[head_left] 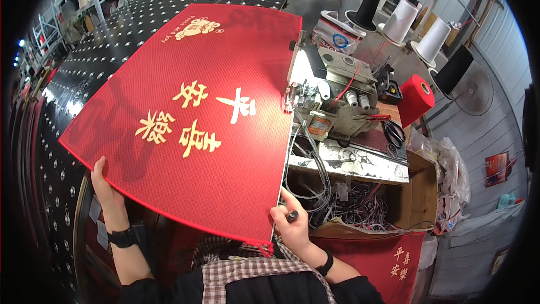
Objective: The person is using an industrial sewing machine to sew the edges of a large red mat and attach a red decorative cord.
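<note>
A large red floor mat with gold lettering and a small gold cartoon figure lies across the dark table. Its right edge runs under the head of an overlock sewing machine, which is lit by a bright lamp. My left hand holds the mat's near left edge, thumb on top and fingers hidden beneath. Close to the near right corner, my right hand pinches the right edge. A small dark rod-like tool also sits in that hand. Red trim borders the near edge and ends in a loose tuft at the corner.
The black table has rows of shiny metal balls. Black and white thread cones and a red cone stand beyond the machine. Below it sits a cardboard box of thread scraps. Another red mat hangs at lower right.
</note>
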`<state>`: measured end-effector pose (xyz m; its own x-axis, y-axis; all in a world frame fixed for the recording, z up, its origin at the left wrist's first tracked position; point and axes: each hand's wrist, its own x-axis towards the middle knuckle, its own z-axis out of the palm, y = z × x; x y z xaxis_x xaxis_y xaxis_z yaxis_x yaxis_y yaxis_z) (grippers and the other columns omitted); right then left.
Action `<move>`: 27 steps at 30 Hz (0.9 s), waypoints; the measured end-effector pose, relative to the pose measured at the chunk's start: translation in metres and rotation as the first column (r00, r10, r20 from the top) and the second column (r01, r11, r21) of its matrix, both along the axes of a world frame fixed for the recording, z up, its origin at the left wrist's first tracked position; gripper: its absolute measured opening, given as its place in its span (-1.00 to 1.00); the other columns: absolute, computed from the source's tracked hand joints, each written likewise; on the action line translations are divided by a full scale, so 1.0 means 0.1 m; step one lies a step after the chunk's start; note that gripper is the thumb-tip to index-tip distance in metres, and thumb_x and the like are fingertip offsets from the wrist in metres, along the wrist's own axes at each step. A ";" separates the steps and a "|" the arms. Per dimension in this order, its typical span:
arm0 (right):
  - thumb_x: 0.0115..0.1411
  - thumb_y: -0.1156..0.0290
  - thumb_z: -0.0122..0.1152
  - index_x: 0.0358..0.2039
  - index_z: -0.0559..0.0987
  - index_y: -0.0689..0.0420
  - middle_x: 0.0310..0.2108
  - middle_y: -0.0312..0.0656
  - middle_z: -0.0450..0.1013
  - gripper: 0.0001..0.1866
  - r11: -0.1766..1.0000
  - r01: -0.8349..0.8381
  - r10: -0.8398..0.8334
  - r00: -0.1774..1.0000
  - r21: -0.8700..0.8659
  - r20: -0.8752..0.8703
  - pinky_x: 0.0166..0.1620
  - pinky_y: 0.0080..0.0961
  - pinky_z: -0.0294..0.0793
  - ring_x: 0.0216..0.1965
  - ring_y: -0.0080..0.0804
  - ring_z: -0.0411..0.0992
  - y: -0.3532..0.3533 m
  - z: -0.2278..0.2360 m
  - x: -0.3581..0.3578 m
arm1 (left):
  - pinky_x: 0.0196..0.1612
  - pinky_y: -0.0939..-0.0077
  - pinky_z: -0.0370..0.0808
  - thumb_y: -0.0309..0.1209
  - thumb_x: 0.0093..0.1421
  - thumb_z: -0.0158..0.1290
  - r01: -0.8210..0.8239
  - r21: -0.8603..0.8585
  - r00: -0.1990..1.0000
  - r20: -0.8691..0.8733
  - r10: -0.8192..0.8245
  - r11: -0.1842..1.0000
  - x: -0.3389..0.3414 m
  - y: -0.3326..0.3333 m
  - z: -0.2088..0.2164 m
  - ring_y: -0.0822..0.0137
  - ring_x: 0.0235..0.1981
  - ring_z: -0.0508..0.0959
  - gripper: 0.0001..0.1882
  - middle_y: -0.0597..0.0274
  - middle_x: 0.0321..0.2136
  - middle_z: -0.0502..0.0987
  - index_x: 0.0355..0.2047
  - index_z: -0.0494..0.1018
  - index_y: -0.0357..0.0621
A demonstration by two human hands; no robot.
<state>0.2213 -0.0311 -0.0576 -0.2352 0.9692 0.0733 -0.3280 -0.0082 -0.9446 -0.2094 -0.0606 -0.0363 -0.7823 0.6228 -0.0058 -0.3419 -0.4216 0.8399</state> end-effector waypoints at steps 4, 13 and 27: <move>0.29 0.55 0.11 0.33 0.12 0.31 -0.61 -0.43 0.34 -0.36 0.984 -0.090 0.102 0.992 -0.155 0.072 -0.54 -0.76 0.23 -0.64 -0.78 0.19 0.08 0.11 0.13 | 0.03 0.28 0.51 -0.48 0.21 -0.02 -0.032 -0.043 0.997 -0.071 0.029 0.999 0.03 0.37 0.06 0.18 -0.02 0.53 -0.59 0.12 -0.03 0.49 0.09 0.32 -0.25; 0.27 0.47 0.14 0.20 0.33 0.27 -0.54 -0.34 0.47 -0.51 0.938 -0.117 0.096 0.992 -0.327 -0.081 -0.58 -0.78 0.29 -0.60 -0.66 0.42 0.71 0.26 -0.01 | 0.04 0.26 0.51 -0.55 0.22 -0.04 0.100 -0.042 0.985 -0.139 -0.105 0.994 -0.03 1.20 0.14 0.20 -0.02 0.52 -0.60 0.12 -0.02 0.48 0.09 0.31 -0.24; 0.25 0.47 0.21 -0.16 0.39 0.13 -0.47 -0.23 0.51 -0.79 0.966 0.248 -0.250 0.968 -0.075 -0.008 -0.54 -0.75 0.31 -0.57 -0.67 0.38 1.51 0.06 -0.14 | -0.04 0.21 0.56 -0.55 0.27 -0.04 0.250 -0.225 0.954 -0.106 -0.279 0.942 -0.16 2.46 0.18 0.22 -0.12 0.57 -0.69 0.15 -0.12 0.53 0.03 0.36 -0.15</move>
